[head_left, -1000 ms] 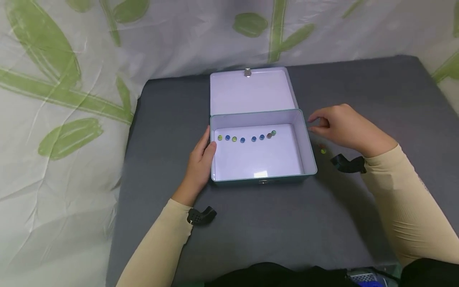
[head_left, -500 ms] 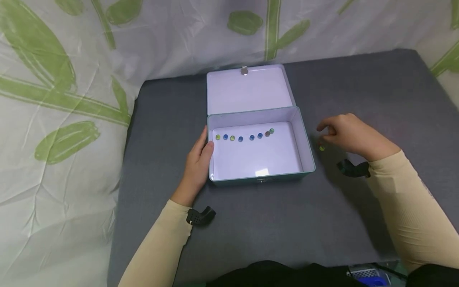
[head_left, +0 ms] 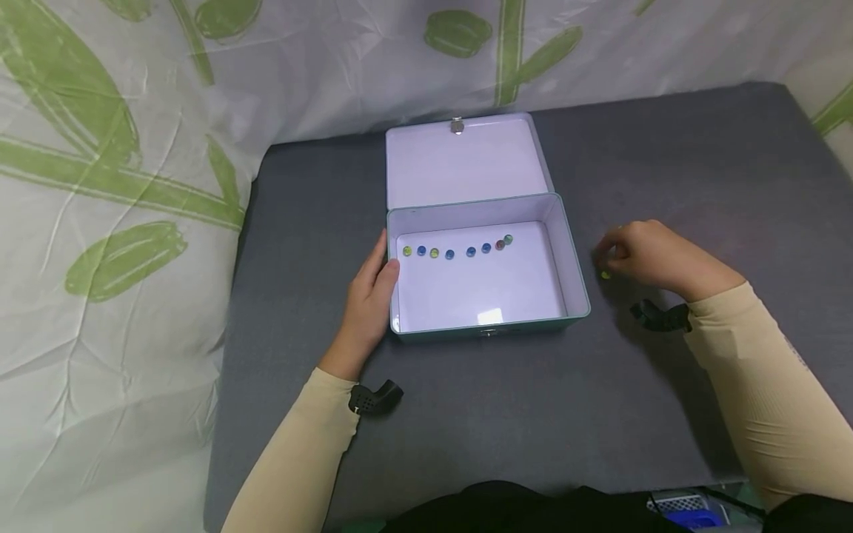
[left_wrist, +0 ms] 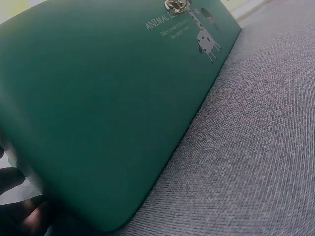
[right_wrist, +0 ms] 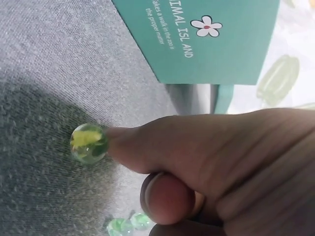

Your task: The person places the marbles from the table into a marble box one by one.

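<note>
A green metal box point(head_left: 489, 334) with white insides lies open, its lid point(head_left: 460, 166) folded back behind it. Along the box's left outer wall rests my left hand point(head_left: 368, 296), fingers straight and thumb tip at the rim. The left wrist view shows the box's green front point(left_wrist: 108, 113) and part of that hand low at the left. Right of the box, my right hand point(head_left: 643, 255) is low at the table with bent fingers. In the right wrist view a fingertip meets a clear glass marble with a yellow swirl point(right_wrist: 88, 142); I cannot tell whether it is pinched.
Several marbles, among them a blue one point(head_left: 471, 252), form an uneven row inside the box. Two green-tinted marbles, one of them this marble point(right_wrist: 118, 227), lie beside the right hand. Grey cloth covers the table point(head_left: 493, 414); a leaf-patterned sheet point(head_left: 333, 66) hangs behind.
My right hand has moved from near the box's right rim slightly right and down to the marbles on the table. My left hand stays at the box, and the view has shifted a little.
</note>
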Action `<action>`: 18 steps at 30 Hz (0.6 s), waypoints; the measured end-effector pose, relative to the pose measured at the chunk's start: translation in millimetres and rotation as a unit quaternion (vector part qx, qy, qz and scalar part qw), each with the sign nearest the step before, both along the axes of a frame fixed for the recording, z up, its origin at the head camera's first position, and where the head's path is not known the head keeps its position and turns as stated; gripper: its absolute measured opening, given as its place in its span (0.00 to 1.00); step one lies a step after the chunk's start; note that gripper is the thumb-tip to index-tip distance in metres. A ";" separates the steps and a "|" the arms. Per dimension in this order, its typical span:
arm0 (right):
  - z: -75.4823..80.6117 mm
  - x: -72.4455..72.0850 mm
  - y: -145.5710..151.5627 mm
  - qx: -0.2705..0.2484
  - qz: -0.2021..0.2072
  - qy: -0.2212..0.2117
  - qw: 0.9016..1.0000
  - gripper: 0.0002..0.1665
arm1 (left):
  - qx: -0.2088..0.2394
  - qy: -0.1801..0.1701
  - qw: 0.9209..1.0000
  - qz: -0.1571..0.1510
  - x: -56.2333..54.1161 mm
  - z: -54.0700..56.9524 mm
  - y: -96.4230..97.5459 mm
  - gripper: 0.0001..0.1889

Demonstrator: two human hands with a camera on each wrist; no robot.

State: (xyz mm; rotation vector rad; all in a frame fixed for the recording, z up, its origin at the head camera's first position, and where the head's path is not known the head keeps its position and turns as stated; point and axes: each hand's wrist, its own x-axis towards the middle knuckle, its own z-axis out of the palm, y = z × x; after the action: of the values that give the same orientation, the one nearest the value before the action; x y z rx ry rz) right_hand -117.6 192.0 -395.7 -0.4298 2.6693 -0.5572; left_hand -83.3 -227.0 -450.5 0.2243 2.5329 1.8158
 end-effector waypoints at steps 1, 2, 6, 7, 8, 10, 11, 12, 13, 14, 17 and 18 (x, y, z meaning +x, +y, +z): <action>-0.6 -0.2 0.5 0.001 0.001 0.000 1.000 0.10 | 0.001 0.001 1.000 -0.001 0.0 0.1 0.1 0.32; -0.9 -0.3 0.6 0.003 0.002 0.001 1.000 0.10 | 0.004 0.000 1.000 -0.001 0.2 0.2 0.3 0.32; -1.3 -1.1 1.2 0.004 0.007 0.004 1.000 0.09 | 0.014 -0.004 1.000 -0.001 0.6 -0.4 -0.4 0.31; -1.1 -1.1 1.3 0.003 0.008 0.004 1.000 0.09 | 0.016 -0.004 1.000 -0.001 0.6 -0.5 -0.4 0.31; -0.9 -0.9 1.3 0.001 0.009 0.004 1.000 0.09 | 0.018 -0.004 1.000 -0.002 0.6 -0.5 -0.4 0.31; -0.1 -0.2 0.9 0.002 0.010 0.005 1.000 0.09 | 0.017 -0.005 1.000 -0.003 0.6 -0.4 -0.1 0.31; 0.7 0.2 0.6 0.002 0.010 0.006 1.000 0.09 | 0.017 -0.005 1.000 -0.002 0.6 -0.3 0.1 0.31; 2.1 0.8 0.1 0.004 0.007 0.008 1.000 0.09 | 0.016 -0.007 1.000 -0.002 0.6 -0.1 0.4 0.31; 3.7 1.1 -0.6 0.007 0.006 0.009 1.000 0.09 | 0.015 -0.008 1.000 -0.001 0.8 0.3 0.8 0.32; 5.5 1.3 -1.2 0.009 0.005 0.012 1.000 0.08 | 0.015 -0.009 1.000 -0.001 0.9 0.4 0.9 0.32; 13.3 0.9 -4.1 0.014 0.002 0.016 1.000 0.08 | 0.015 -0.006 1.000 0.002 0.6 0.0 0.6 0.32; 16.5 0.1 -5.5 0.014 0.002 0.018 1.000 0.08 | 0.015 -0.005 1.000 0.003 0.5 0.0 0.2 0.32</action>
State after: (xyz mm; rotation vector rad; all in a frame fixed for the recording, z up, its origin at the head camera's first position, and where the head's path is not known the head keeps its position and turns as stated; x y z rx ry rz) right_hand -117.5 186.5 -379.3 -0.4424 2.7063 -0.5151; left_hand -82.8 -226.8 -450.5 0.2080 2.5039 1.8538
